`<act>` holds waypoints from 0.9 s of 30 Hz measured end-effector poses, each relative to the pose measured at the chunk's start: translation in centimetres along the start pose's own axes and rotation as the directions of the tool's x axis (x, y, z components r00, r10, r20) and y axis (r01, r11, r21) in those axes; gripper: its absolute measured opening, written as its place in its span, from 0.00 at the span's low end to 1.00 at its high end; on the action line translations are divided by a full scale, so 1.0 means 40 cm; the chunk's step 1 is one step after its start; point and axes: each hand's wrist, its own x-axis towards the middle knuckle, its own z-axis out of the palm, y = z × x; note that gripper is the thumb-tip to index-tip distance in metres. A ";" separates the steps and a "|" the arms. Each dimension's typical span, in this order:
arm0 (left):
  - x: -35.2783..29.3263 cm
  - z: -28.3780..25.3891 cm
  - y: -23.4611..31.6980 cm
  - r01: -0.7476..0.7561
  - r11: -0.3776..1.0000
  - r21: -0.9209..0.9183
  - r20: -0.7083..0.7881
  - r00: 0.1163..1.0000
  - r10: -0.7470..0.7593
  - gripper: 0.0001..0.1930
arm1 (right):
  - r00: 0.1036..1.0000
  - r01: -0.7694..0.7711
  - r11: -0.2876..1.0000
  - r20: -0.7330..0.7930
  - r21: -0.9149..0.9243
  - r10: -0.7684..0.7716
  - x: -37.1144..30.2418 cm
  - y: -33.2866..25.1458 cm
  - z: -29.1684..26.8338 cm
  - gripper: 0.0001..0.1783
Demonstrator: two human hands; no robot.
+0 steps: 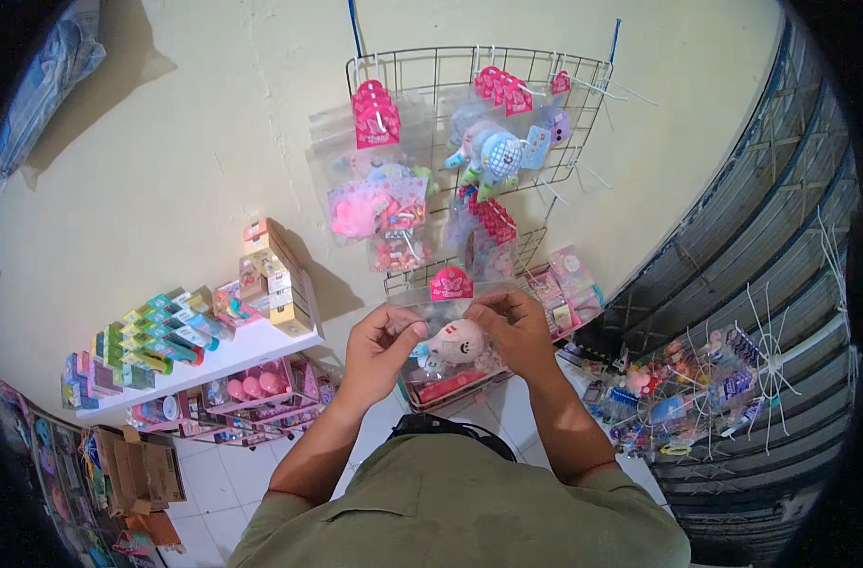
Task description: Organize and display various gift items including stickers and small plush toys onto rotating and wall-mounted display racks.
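Note:
Both my hands hold one clear plastic bag [422, 308] with a pink header card [451, 283] on top. Inside it sits a pale pink plush toy [457, 342]. My left hand [379, 343] pinches the bag's left edge. My right hand [517, 327] grips its upper right side. The bag is just below a wire grid rack [507, 66] on the wall, where similar bagged toys [493, 151] hang from hooks with pink cards [376, 115].
A white shelf [247, 350] at the left carries rows of small coloured boxes [152, 336] and a stack of boxes [275, 275]. Pink packaged goods [252, 388] lie under it. Another wire rack [715, 379] of small toys stands at the right by a metal shutter [782, 189]. Cardboard [138, 469] lies lower left.

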 end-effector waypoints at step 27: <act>0.249 -0.015 0.350 -0.368 0.813 0.451 -0.207 0.843 0.497 0.14 | 0.971 0.230 0.959 0.024 0.169 -0.237 0.300 -0.240 0.128 0.05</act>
